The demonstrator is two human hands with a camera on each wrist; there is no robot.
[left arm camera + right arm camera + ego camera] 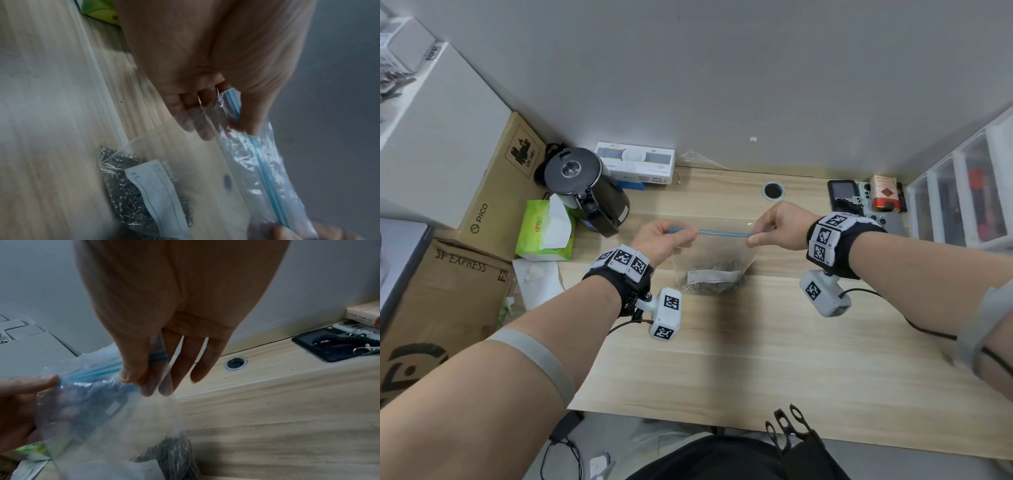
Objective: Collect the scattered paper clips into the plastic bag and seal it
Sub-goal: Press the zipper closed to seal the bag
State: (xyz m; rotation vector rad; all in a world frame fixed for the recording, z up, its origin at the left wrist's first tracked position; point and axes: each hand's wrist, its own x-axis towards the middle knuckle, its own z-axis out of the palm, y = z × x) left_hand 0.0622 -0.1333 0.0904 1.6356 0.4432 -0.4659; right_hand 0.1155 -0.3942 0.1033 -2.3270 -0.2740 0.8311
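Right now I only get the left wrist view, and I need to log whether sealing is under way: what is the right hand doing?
Observer: The right hand pinches the right end of the blue zip strip between thumb and fingers.
Operator: How does the strip run from my grip?
Observer: In the head view it is stretched straight and about level from the left hand to the right one.
Operator: Is the bag in the air?
Observer: The plastic bag hangs from the strip. Its bottom, heaped with paper clips, seems to rest on the desk.
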